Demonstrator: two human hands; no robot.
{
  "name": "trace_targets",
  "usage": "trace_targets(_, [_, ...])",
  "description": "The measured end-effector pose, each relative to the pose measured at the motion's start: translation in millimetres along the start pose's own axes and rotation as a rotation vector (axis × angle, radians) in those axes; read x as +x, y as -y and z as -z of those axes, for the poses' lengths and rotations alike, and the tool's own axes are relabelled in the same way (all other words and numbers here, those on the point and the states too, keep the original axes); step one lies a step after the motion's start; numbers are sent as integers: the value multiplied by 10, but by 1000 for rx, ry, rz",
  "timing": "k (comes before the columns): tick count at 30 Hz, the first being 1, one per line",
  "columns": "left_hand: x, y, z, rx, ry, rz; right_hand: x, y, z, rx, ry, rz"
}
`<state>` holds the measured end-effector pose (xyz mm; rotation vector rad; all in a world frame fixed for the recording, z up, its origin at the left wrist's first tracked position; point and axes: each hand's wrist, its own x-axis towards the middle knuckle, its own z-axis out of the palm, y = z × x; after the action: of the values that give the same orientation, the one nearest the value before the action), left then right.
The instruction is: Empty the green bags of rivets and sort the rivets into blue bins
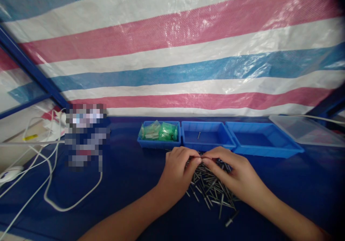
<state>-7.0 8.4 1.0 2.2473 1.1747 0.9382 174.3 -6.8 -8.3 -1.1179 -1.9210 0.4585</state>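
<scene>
A loose pile of metal blind rivets (208, 187) lies on the dark blue table, under and between my hands. My left hand (178, 169) is closed in a pinch of thumb and forefinger over the pile's far side. Facing it, my right hand (237, 171) pinches in the same way, and the fingertips of both hands almost meet. A thin dark sliver shows between the fingertips; it is too small to name. One rivet (229, 222) with a pale body lies apart at the near edge. Another rivet (198, 135) sits in the middle blue bin (207, 145).
Green-tinted plastic packets (159, 131) fill the left blue bin (159, 144). A right blue bin (269, 151) adjoins the middle one, with a clear plastic sheet (304, 129) beyond. White cables (61, 208) loop across the table's left side. Striped sheeting (172, 68) hangs behind.
</scene>
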Motion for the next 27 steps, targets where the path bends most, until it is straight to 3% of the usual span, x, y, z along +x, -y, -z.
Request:
trace_targets(11, [-27,13,-39,-3,43,4,3,25,11,66,-43,-36])
trace_targets(20, [-11,6,-17,38,91,-41,-4,40,-2,146,11,-50])
trace_targets(27, [10,30,75,29,28,-34,37,-32,-8,128,-22,-2])
